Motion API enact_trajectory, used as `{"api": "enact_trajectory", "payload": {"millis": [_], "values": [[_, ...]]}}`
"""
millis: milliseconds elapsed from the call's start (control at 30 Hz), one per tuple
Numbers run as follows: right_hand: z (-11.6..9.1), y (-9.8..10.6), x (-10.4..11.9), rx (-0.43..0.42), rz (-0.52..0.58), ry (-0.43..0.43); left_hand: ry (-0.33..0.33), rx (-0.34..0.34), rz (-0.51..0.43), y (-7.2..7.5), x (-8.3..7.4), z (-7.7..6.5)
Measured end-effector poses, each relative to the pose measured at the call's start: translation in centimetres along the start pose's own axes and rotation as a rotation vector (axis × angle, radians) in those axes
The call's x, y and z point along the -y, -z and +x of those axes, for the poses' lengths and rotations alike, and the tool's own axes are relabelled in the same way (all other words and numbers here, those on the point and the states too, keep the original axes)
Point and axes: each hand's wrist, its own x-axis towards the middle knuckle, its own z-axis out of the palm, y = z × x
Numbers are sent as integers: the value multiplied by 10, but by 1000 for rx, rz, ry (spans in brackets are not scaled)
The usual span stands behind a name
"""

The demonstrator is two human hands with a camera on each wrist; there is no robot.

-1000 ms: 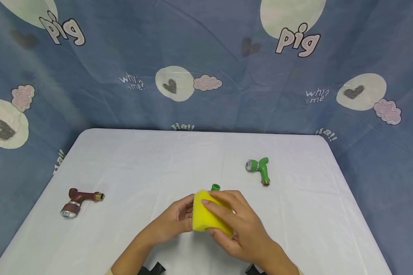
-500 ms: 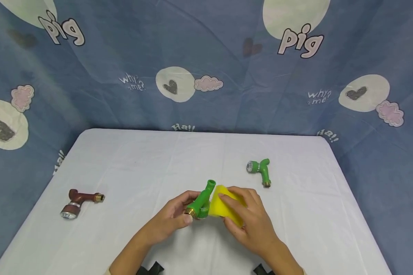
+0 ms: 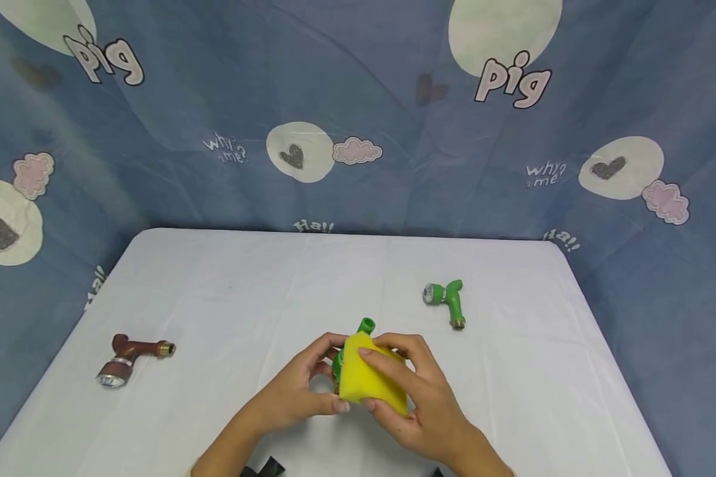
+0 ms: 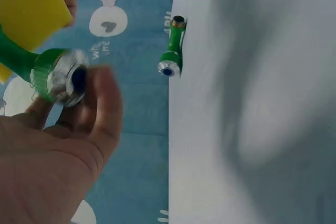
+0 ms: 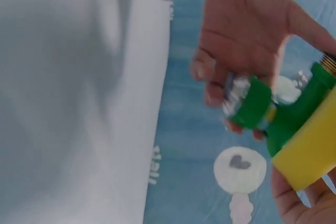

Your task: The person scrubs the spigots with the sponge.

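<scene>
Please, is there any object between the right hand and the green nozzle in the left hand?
Yes: the yellow sponge, held by the right hand, stands between that hand and the green nozzle, covering part of it in the head view. No other object is visible between them.

Against half a second ago, the right hand (image 3: pixel 423 391) is nearer the left hand (image 3: pixel 295 391), and its sponge (image 3: pixel 371 376) no longer sits clear on the right side of the nozzle (image 3: pixel 366 325). From the head view the sponge now covers most of the nozzle, leaving its tip beyond the left fingers and a green strip beside them. Against a second ago, more green shows by those fingers, and the left thumb's tip is visible just below the sponge's near corner.
</scene>
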Motion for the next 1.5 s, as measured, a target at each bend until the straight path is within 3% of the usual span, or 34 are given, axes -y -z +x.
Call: {"api": "enact_trajectory", "payload": {"millis": [200,367,533,667,900,1133,1333,1500], "values": [[-4,-1,1,19,-35,-52,-32,86,-97,1,2,-2],[-9,2,-4,16,-77,-85,-66,78,-91,3,4,-4],[-12,3,-6,37,-70,-113,-29,63,-55,4,1,-5],[-12,3,-8,26,-99,-108,-38,26,3,6,-2,-4],[-20,5,-10,48,-246,-156,-54,-33,79,5,0,-8],[-22,15,-12,-29,-243,-206,41,-136,98,5,-5,-11],[-13,13,-1,-12,-184,-132,58,-208,233,0,-6,-8],[0,1,7,55,-193,26,-15,-215,319,-6,-6,-3]]}}
